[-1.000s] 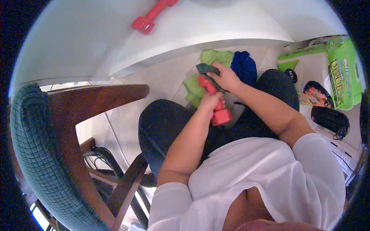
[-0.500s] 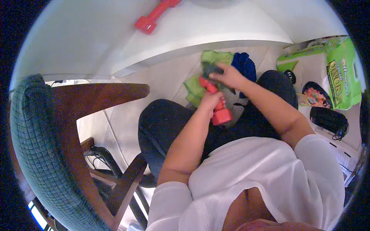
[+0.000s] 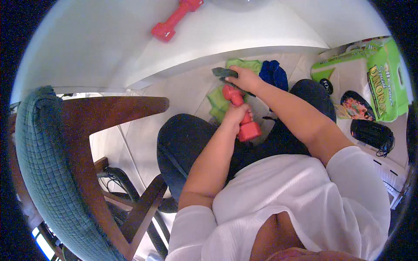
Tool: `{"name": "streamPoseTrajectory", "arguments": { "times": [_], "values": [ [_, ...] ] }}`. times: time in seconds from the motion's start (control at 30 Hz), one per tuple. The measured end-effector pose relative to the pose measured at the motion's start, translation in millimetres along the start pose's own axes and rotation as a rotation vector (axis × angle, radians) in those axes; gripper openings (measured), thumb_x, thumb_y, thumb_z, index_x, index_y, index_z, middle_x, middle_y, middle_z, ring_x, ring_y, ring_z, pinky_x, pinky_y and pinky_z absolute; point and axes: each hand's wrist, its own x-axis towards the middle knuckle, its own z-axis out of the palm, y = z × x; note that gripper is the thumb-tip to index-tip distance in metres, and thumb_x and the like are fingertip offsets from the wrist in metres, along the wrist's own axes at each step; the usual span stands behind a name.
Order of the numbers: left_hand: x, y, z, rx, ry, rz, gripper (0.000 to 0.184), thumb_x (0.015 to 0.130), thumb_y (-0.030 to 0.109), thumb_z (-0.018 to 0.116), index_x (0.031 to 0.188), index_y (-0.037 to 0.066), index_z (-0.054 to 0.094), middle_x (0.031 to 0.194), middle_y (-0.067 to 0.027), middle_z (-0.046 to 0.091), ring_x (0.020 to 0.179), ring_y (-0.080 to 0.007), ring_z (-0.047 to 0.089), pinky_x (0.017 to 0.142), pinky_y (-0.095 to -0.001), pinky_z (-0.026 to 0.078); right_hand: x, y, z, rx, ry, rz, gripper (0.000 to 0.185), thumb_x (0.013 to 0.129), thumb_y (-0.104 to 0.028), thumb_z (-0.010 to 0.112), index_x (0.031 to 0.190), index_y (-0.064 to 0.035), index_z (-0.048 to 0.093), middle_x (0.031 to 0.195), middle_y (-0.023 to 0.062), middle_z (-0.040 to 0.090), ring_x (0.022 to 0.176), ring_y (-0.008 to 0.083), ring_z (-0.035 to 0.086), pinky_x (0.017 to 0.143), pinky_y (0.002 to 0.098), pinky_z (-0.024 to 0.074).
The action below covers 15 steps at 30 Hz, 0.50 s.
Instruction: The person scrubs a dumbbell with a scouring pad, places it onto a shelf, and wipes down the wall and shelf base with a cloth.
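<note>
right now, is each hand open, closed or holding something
Left hand: closed around the handle of a red dumbbell.
Right hand: closed on a dark cloth.

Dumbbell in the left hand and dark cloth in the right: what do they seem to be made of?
Dumbbell: probably a vinyl or painted coating, judging by its smooth, even red surface; the core is hidden.

Dark cloth: likely soft woven or knitted fabric with a dull finish, since it folds and shows no shine; the weave is too blurred to tell.
</note>
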Motion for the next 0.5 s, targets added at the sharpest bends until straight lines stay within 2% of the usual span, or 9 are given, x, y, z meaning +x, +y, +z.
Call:
{"name": "streamPoseTrajectory", "arguments": {
  "times": [0.07, 0.17, 0.27, 0.3, 0.33, 0.4, 0.5],
  "values": [
    [-3, 3, 2, 0.005, -0.001, -0.002, 0.016, 0.069, 0.001, 0.052, 0.079, 0.007, 0.041, 0.058, -0.0047, 0.047, 0.047, -0.0161, 0.050, 0.041, -0.0306, 0.043, 8, 7, 2, 0.031, -0.031, 0.012, 0.046, 0.073, -0.035, 0.058, 0.106, -0.0035, 0.050, 0.093, 0.0206, 0.056, 0.086, 0.0317, 0.055, 0.074, 0.0357, 0.0428],
    [-2, -2, 0, 0.120, -0.009, 0.074, 0.015, 0.068, 0.001, 0.051, 0.079, 0.007, 0.042, 0.058, -0.0048, 0.048, 0.047, -0.0164, 0.050, 0.041, -0.0312, 0.043, 15, 32, 4, 0.221, 0.149, 0.125, 0.050, 0.072, -0.036, 0.060, 0.108, -0.0030, 0.049, 0.096, 0.0186, 0.057, 0.089, 0.0273, 0.055, 0.077, 0.0331, 0.0421],
    [-6, -3, 3, 0.099, 0.036, 0.097, 0.012, 0.067, 0.002, 0.051, 0.076, 0.007, 0.045, 0.059, -0.0049, 0.049, 0.047, -0.0166, 0.049, 0.041, -0.0315, 0.042, -20, 12, -20, 0.149, 0.052, 0.021, 0.054, 0.070, -0.037, 0.063, 0.109, -0.0022, 0.048, 0.098, 0.0169, 0.057, 0.092, 0.0235, 0.054, 0.081, 0.0301, 0.0405],
    [-4, -4, 4, 0.092, 0.033, 0.118, 0.012, 0.067, 0.003, 0.050, 0.076, 0.007, 0.045, 0.059, -0.0051, 0.049, 0.047, -0.0168, 0.049, 0.042, -0.0314, 0.042, -27, 14, -17, 0.169, -0.109, 0.024, 0.063, 0.069, -0.043, 0.060, 0.113, -0.0008, 0.045, 0.103, 0.0195, 0.054, 0.098, 0.0304, 0.051, 0.086, 0.0339, 0.0385],
    [-2, -5, 4, 0.086, 0.030, 0.140, 0.011, 0.067, 0.003, 0.050, 0.076, 0.007, 0.045, 0.059, -0.0053, 0.049, 0.046, -0.0169, 0.049, 0.042, -0.0313, 0.042, -35, 12, -7, 0.097, -0.104, -0.014, 0.061, 0.069, -0.043, 0.060, 0.112, -0.0026, 0.046, 0.099, 0.0179, 0.056, 0.094, 0.0307, 0.053, 0.083, 0.0345, 0.0405],
    [-1, -5, 4, 0.093, 0.044, 0.140, 0.011, 0.067, 0.004, 0.050, 0.077, 0.007, 0.045, 0.058, -0.0054, 0.049, 0.046, -0.0172, 0.049, 0.042, -0.0311, 0.042, -41, 9, 3, 0.247, -0.043, 0.059, 0.054, 0.070, -0.043, 0.058, 0.110, -0.0070, 0.049, 0.095, 0.0168, 0.058, 0.088, 0.0319, 0.055, 0.079, 0.0367, 0.0430],
    [-3, -3, 4, 0.113, 0.076, 0.058, 0.011, 0.067, 0.004, 0.050, 0.077, 0.006, 0.045, 0.058, -0.0056, 0.048, 0.046, -0.0175, 0.049, 0.041, -0.0309, 0.042, -27, 4, 8, 0.038, 0.005, 0.098, 0.047, 0.072, -0.043, 0.055, 0.107, -0.0116, 0.051, 0.092, 0.0164, 0.058, 0.084, 0.0330, 0.056, 0.075, 0.0394, 0.0441]
  ]
}}
